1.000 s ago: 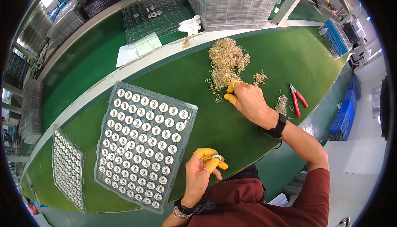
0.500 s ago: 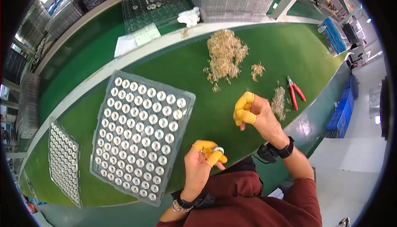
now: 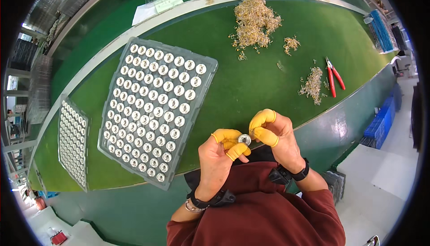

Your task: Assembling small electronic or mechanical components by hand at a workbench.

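Observation:
My left hand (image 3: 216,158), with yellow finger cots on its fingers, pinches a small round silver-and-white metal part (image 3: 244,139) in front of my body, at the table's near edge. From the right, my right hand (image 3: 281,135), also in yellow finger cots, has its thumb and forefinger pressed together at the rim of that part. Whatever sits between these fingertips is too small to make out. On the left lies a clear plastic tray (image 3: 190,145) with rows of similar round parts.
A second filled tray (image 3: 74,143) lies farther left. Toward the back is a large heap of small wire-legged components (image 3: 254,20), with a little pile (image 3: 291,44) beside it. At right, another pile (image 3: 312,86) lies by red-handled pliers (image 3: 333,77). Blue crates (image 3: 380,123) stand beyond the table.
My right hand has moved left and down to the round part in my left hand, and its fingertips have closed there. The whole view has shifted, so the table appears higher.

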The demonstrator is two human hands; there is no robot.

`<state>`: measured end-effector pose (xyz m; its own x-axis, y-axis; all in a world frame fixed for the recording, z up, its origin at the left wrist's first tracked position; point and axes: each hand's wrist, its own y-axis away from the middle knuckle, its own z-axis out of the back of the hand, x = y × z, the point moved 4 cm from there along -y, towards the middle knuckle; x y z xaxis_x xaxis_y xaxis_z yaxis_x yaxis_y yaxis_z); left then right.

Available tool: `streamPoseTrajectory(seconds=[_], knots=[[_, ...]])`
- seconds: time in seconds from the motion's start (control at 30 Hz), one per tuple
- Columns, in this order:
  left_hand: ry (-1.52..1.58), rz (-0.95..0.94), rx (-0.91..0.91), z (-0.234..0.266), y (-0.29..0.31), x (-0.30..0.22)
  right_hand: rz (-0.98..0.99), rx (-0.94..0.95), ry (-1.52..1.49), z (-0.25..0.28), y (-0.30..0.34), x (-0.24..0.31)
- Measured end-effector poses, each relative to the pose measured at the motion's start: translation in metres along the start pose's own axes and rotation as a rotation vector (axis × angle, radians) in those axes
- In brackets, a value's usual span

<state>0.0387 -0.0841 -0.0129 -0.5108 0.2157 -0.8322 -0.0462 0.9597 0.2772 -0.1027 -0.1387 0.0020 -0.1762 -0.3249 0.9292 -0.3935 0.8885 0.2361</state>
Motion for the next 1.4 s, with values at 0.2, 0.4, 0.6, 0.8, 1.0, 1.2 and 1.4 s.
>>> streamPoseTrajectory(seconds=[0.2, 0.4, 0.6, 0.8, 1.0, 1.2, 1.4], knots=[[0.043, -0.011, -0.009, -0.006, 0.009, -0.001, 0.148, -0.023, 0.075, -0.003, 0.012, -0.005], [0.024, -0.021, -0.009, -0.011, 0.016, 0.0, 0.248, -0.067, 0.226, -0.001, 0.02, -0.008], [-0.017, -0.037, -0.013, -0.012, 0.024, 0.0, 0.415, -0.125, 0.431, -0.005, 0.028, -0.003], [-0.038, -0.077, -0.009, -0.012, 0.031, 0.0, 0.632, -0.137, 0.569, -0.011, 0.035, 0.004], [-0.016, -0.105, -0.03, -0.011, 0.037, 0.003, 0.873, -0.117, 0.691, -0.012, 0.04, 0.0], [-0.035, -0.123, -0.033, -0.009, 0.041, 0.002, 0.868, -0.092, 0.65, -0.013, 0.043, -0.002], [-0.062, -0.149, -0.054, -0.009, 0.045, 0.001, 0.885, -0.098, 0.695, -0.017, 0.045, -0.002]])
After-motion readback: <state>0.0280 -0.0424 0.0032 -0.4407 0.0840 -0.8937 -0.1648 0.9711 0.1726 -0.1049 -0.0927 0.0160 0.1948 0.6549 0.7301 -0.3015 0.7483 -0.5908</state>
